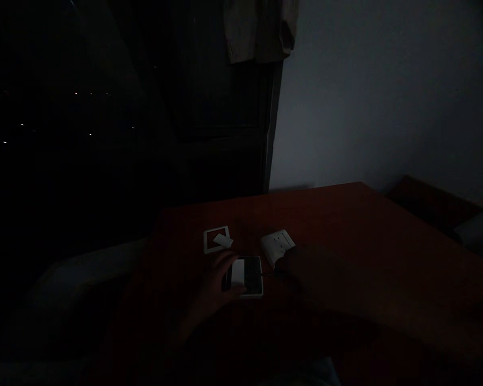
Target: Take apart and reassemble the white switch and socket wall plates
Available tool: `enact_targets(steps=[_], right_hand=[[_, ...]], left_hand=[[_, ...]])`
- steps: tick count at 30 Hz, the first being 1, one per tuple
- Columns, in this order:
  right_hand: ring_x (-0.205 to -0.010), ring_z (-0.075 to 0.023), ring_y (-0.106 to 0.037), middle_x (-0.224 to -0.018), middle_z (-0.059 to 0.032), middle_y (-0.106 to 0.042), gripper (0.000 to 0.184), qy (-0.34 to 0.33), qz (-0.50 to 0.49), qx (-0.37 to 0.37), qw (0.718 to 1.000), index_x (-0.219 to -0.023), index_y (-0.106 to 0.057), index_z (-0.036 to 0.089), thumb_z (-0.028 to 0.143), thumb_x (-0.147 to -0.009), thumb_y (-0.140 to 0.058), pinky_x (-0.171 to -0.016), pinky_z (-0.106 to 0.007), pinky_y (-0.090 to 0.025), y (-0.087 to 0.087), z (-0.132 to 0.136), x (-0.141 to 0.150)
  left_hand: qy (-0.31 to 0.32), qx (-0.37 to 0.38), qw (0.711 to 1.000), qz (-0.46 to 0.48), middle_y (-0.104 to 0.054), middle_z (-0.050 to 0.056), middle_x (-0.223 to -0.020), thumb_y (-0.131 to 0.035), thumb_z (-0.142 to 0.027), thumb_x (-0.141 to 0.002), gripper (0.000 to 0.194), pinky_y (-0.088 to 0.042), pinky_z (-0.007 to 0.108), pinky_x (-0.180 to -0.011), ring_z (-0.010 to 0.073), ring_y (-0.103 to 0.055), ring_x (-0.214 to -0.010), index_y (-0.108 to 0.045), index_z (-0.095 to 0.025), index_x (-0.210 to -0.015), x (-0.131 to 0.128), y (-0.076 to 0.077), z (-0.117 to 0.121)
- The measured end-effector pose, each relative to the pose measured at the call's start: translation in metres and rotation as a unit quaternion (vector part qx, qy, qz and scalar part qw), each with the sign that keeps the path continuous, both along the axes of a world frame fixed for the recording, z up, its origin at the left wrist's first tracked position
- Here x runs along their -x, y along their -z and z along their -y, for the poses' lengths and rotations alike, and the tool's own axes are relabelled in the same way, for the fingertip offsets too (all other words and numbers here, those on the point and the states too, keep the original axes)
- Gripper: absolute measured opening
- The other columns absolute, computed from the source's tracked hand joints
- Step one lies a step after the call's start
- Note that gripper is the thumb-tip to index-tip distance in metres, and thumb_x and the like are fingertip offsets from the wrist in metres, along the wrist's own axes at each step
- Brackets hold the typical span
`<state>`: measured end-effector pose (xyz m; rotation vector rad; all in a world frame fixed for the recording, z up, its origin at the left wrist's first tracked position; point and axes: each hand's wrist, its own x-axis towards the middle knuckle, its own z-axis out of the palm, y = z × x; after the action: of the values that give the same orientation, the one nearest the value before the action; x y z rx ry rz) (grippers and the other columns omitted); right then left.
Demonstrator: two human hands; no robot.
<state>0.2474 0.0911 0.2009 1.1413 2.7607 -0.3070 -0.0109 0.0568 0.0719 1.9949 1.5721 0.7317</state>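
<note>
My left hand (221, 279) is closed around the left side of a wall switch (254, 279), fingers at its far edge and thumb at its near edge. The switch has a white rim, a dark inside and one white rocker panel. From the right, my right hand (292, 268), dim and mostly in shadow, grips what looks like a screwdriver (267, 274). Its thin shaft points at the switch's right edge; contact is hard to tell. Just beyond that hand lies a white wall socket (276, 244), partly covered by it.
A white cover frame (205, 243) lies on the reddish table (322, 214) at the back left, with a loose white panel (224, 240) across it. Behind are a pale wall (366, 107) and a dark window with hanging cloth (261, 29). Light is very low.
</note>
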Motion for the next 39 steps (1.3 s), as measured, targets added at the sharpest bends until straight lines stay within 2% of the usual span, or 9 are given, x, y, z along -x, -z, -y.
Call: enact_targets(steps=[3,8,11,13,19,24,30,36,39], right_hand=[[-0.077,-0.0222,-0.062,-0.093,-0.0098,-0.068,0.020,-0.002,0.008,-0.030,1.000,-0.096,-0.068,0.018,0.022,-0.088,-0.049,-0.058,-0.029,-0.036,0.000,-0.001,-0.001],[-0.076,-0.0219,-0.062,-0.092,-0.0112,-0.068,0.022,-0.005,-0.003,-0.024,1.000,-0.095,-0.069,0.017,0.020,-0.088,-0.048,-0.058,-0.029,-0.037,0.002,-0.001,0.002],[-0.075,-0.0212,-0.064,-0.091,-0.0109,-0.070,0.022,0.008,-0.015,0.004,1.000,-0.095,-0.070,0.017,0.023,-0.088,-0.049,-0.057,-0.028,-0.037,0.001,-0.006,0.005],[-0.070,-0.0190,-0.065,-0.087,-0.0088,-0.071,0.024,0.014,-0.027,0.053,0.998,-0.093,-0.071,0.019,0.026,-0.088,-0.048,-0.054,-0.026,-0.036,0.003,-0.014,0.003],[-0.071,-0.0158,-0.065,-0.086,-0.0047,-0.073,0.027,0.022,-0.114,0.179,0.977,-0.095,-0.072,0.021,0.025,-0.088,-0.046,-0.059,-0.024,-0.040,0.028,-0.028,-0.013],[-0.072,-0.0160,-0.065,-0.086,-0.0031,-0.073,0.026,0.023,-0.164,0.195,0.967,-0.094,-0.071,0.022,0.025,-0.090,-0.045,-0.062,-0.025,-0.041,0.046,-0.021,-0.021],[-0.079,-0.0188,-0.064,-0.092,-0.0047,-0.073,0.027,0.034,-0.221,0.211,0.951,-0.105,-0.070,0.022,0.025,-0.090,-0.047,-0.069,-0.028,-0.046,0.062,-0.016,-0.025],[-0.082,-0.0190,-0.064,-0.096,-0.0049,-0.072,0.028,0.036,-0.268,0.215,0.938,-0.106,-0.069,0.022,0.022,-0.090,-0.046,-0.073,-0.030,-0.047,0.070,-0.007,-0.028],[-0.088,-0.0205,-0.064,-0.101,-0.0057,-0.071,0.027,0.046,-0.289,0.213,0.932,-0.105,-0.069,0.022,0.022,-0.089,-0.047,-0.079,-0.032,-0.048,0.071,0.000,-0.030]], left_hand=[[0.007,0.002,1.000,0.009,-0.045,0.008,-0.141,-0.072,-0.029,-0.073,0.061,-0.036,0.046,-0.109,0.0293,-0.042,-0.130,-0.051,-0.025,-0.130,0.000,-0.001,-0.002],[0.017,-0.005,1.000,0.012,-0.045,0.008,-0.139,-0.071,-0.029,-0.074,0.059,-0.037,0.046,-0.108,0.0290,-0.043,-0.129,-0.051,-0.026,-0.129,-0.002,-0.003,-0.002],[0.022,-0.005,1.000,0.011,-0.046,0.007,-0.137,-0.072,-0.027,-0.074,0.058,-0.038,0.045,-0.107,0.0285,-0.044,-0.127,-0.052,-0.026,-0.128,-0.003,-0.004,-0.001],[0.025,-0.007,1.000,0.008,-0.047,0.007,-0.135,-0.072,-0.026,-0.073,0.057,-0.039,0.043,-0.106,0.0278,-0.045,-0.125,-0.052,-0.026,-0.127,-0.003,-0.004,-0.001],[0.029,-0.026,0.999,-0.001,-0.049,0.007,-0.131,-0.071,-0.027,-0.073,0.056,-0.041,0.042,-0.103,0.0274,-0.048,-0.122,-0.052,-0.026,-0.127,-0.004,-0.005,-0.001],[0.023,-0.036,0.999,-0.015,-0.049,0.006,-0.133,-0.072,-0.027,-0.072,0.058,-0.041,0.042,-0.104,0.0274,-0.048,-0.122,-0.053,-0.028,-0.127,-0.002,0.000,-0.002],[0.011,-0.049,0.999,-0.010,-0.050,0.007,-0.132,-0.073,-0.025,-0.070,0.058,-0.040,0.044,-0.105,0.0281,-0.047,-0.123,-0.054,-0.026,-0.125,0.000,0.008,-0.005],[0.005,-0.058,0.998,0.020,-0.049,0.007,-0.130,-0.076,-0.024,-0.067,0.056,-0.039,0.044,-0.106,0.0277,-0.047,-0.122,-0.056,-0.025,-0.119,-0.002,0.002,-0.004],[-0.035,-0.077,0.996,0.016,-0.046,0.006,-0.132,-0.073,-0.025,-0.071,0.053,-0.039,0.043,-0.106,0.0262,-0.046,-0.123,-0.055,-0.027,-0.120,0.006,-0.003,-0.009]])
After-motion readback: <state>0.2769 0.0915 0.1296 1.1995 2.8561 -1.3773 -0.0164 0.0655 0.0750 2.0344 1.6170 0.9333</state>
